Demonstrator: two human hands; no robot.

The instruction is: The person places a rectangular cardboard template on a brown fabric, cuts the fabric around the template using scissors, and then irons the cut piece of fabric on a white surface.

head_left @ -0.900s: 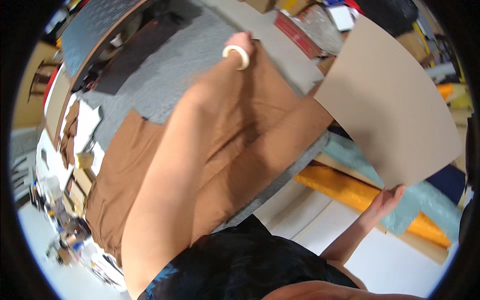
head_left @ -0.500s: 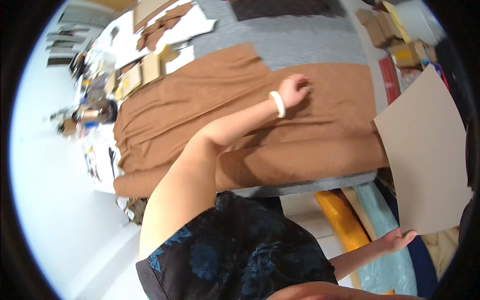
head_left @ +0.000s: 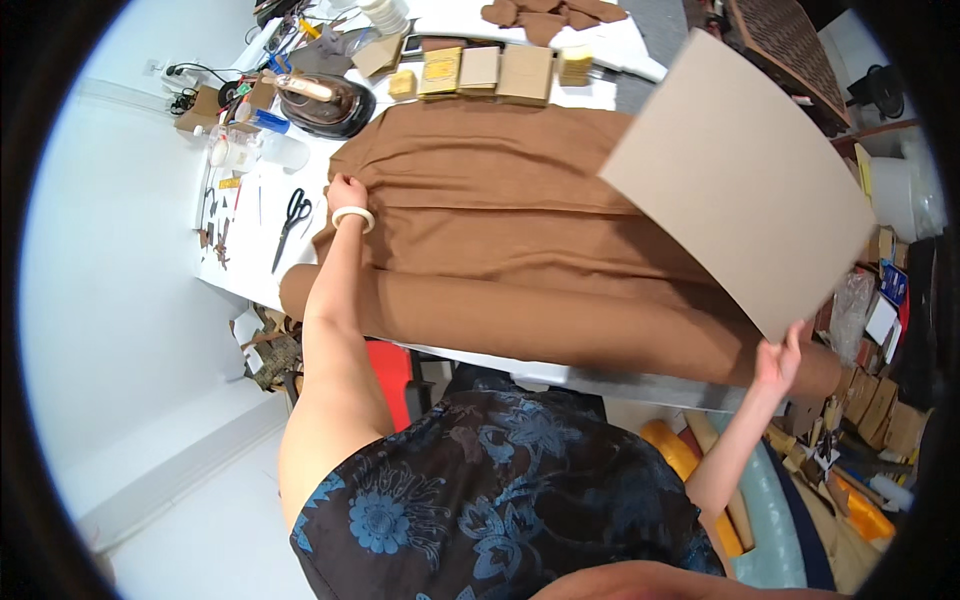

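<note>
Brown fabric (head_left: pixel 520 190) lies over the worktable in soft folds, with its thick roll (head_left: pixel 520 315) along the near edge. My left hand (head_left: pixel 348 190), a white bangle at the wrist, is closed at the fabric's left edge and seems to pinch it; the fingertips are partly hidden. In my right hand (head_left: pixel 778 362) is a large beige cardboard sheet (head_left: pixel 740 180), gripped by its lower corner between thumb and fingers. The sheet is tilted up above the right part of the fabric and hides some of it.
Black scissors (head_left: pixel 291 225) lie left of the fabric, near a clothes iron (head_left: pixel 325 105). Stacks of small cards (head_left: pixel 525 73) line the far edge, with brown scraps (head_left: pixel 550 15) behind. Wrapped rolls (head_left: pixel 775 500) stand below the table at right; a red chair (head_left: pixel 393 380) is at near left.
My left hand has moved left from the middle of the fabric to its left edge and closed there. My right hand has lifted the cardboard sheet up over the table. The view has shifted left.
</note>
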